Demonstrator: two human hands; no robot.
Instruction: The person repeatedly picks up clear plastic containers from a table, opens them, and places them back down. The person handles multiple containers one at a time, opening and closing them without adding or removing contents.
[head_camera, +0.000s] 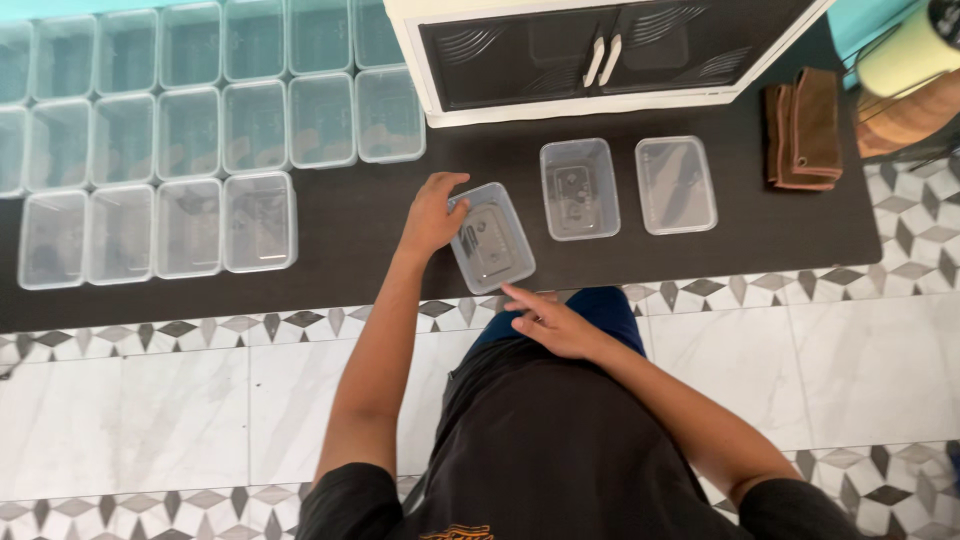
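My left hand grips the left rim of a clear plastic container that lies tilted near the front edge of a dark mat on the floor. My right hand hovers just below that container, fingers spread, holding nothing. To the right on the mat lie two more clear containers, side by side.
Several clear containers sit in rows at the upper left. A white cabinet with dark doors stands at the top. Folded brown cloths lie at the right of the mat. White patterned tile floor surrounds my legs.
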